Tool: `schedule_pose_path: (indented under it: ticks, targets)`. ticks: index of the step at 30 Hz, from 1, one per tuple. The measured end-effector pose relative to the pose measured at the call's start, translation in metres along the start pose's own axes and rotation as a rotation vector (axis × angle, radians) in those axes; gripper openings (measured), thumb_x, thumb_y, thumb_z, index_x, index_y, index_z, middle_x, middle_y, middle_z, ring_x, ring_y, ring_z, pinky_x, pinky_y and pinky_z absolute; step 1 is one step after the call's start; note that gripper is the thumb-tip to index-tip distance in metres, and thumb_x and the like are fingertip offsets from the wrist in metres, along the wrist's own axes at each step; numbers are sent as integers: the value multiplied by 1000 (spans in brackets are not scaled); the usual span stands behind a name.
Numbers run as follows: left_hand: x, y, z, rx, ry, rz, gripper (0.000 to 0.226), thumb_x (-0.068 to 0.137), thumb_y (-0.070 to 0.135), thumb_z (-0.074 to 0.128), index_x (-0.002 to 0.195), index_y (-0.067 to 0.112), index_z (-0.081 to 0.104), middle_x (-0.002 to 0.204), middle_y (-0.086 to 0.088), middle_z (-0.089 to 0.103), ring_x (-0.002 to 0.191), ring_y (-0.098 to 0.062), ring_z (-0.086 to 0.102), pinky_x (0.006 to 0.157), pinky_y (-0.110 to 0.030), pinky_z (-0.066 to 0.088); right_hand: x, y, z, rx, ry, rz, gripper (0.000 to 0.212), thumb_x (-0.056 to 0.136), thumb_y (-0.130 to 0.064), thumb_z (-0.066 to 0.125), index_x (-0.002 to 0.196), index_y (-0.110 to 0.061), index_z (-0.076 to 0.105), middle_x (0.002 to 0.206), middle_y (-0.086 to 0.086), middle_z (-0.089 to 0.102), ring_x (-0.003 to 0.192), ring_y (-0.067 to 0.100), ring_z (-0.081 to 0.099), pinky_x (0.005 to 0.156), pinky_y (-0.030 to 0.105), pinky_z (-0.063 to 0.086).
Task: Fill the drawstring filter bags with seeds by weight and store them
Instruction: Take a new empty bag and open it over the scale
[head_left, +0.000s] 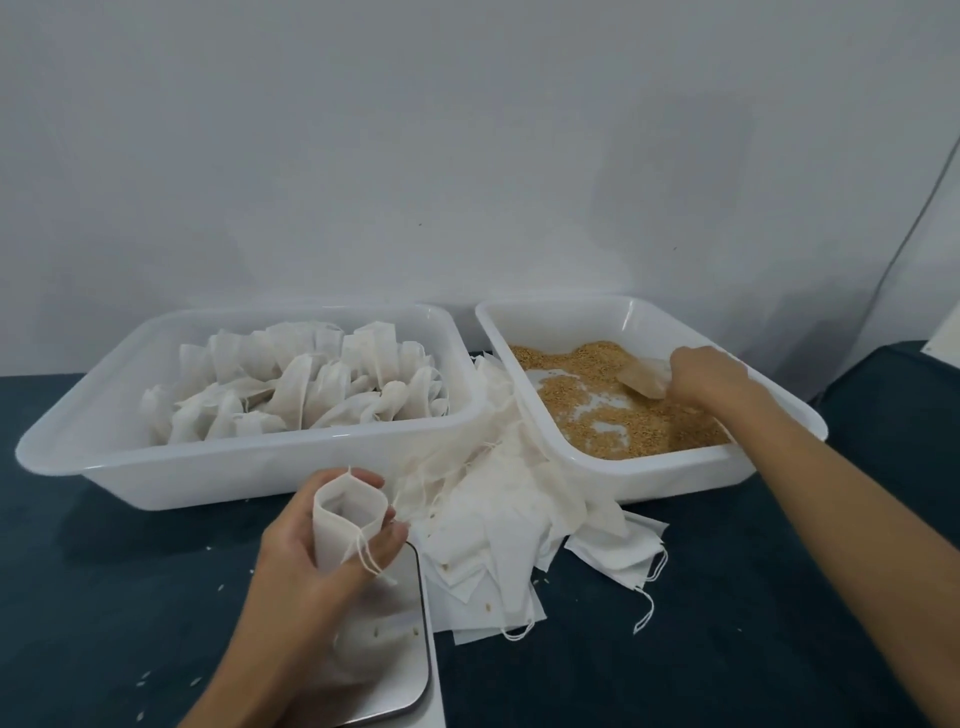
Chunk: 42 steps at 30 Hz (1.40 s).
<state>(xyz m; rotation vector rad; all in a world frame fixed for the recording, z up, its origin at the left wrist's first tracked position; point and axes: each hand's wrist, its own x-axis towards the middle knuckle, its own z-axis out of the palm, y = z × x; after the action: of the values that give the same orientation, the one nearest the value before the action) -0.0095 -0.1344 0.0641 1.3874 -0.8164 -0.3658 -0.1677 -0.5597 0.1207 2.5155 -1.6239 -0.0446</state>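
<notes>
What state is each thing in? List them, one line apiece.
left hand: holds filter bag
filter bag: mouth open, upright
right hand: grips scoop
scoop: in the seeds
seed tray: partly filled
left tray: holds bags
scale: stray seeds on it

I see a dark teal tabletop (727, 649) under everything; a plain pale grey wall (415, 156) rises behind; a thin cable (914, 234) runs down its right side.

Soft, even, slightly dim light — faint shadows on the wall (467, 156), mild glare off the scale plate (400, 649) — edges bowed, detail smeary.
</notes>
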Motion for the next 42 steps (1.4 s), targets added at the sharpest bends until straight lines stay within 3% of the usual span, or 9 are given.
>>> schedule_pose_path:
  ticks: [5,12,18,23,26,29,36,40,42]
  targets:
    - [0,-1,2,9,-4,1,31,67,29,82,97,33,71,88,-7,72,72,-15,69,57,-20,56,6,-7,-10,-19,2,50,13,89,-2,49,79,-10,50,78,6,57,67,19,57,57,31,43]
    - [2,-7,-2,45,24,-3,51,56,55,83,101,35,71,88,-7,71,76,-19,68,61,-18,55,39,-35,7,27,28,-27,11,97,-23,55,96,-13,53,78,0,48,84,22,56,70,33,45]
    - [5,-14,-4,78,18,-3,56,57,56,83,107,36,71,89,-6,72,74,-14,68,62,-18,55,54,-39,9,221,20,-13,32,94,-36,63,104,-7,57,91,6,54,95,27,58,77,36,49]
    - [4,-18,-2,80,5,-14,55,56,57,84,106,37,71,92,-5,73,77,-17,69,64,-19,56,59,-31,21,396,-45,41,16,93,-8,61,105,2,60,89,12,63,80,25,59,58,30,44]
    - [4,-17,-3,72,14,-16,49,58,52,86,102,36,72,89,-6,72,73,-14,67,60,-18,55,58,-30,17,534,-52,39,17,95,-11,64,105,3,64,101,18,71,90,30,70,76,36,57]
    - [4,-15,-2,58,7,-7,35,65,34,86,97,35,72,87,-7,72,72,-12,67,59,-18,55,50,-29,8,591,-39,25,20,96,-12,65,110,3,66,108,18,72,100,31,70,93,41,55]
    - [3,-12,3,-3,-26,-19,28,68,27,82,94,27,71,85,-6,71,68,-9,66,55,-22,56,-11,-35,-5,708,35,-156,16,99,-27,63,103,-12,65,97,5,70,90,24,67,75,34,51]
    - [3,-11,4,1,-25,-40,28,70,31,82,95,31,71,90,-5,72,72,-9,68,56,-19,55,-60,-46,-16,773,73,-339,30,99,-33,62,120,-13,68,111,-2,69,102,16,63,90,36,49]
    - [3,-11,2,13,-29,-58,29,71,33,82,97,33,70,92,-5,72,73,-9,68,57,-21,56,-89,-54,-25,808,81,-478,24,98,-26,64,119,-16,71,110,-5,71,104,14,65,96,40,52]
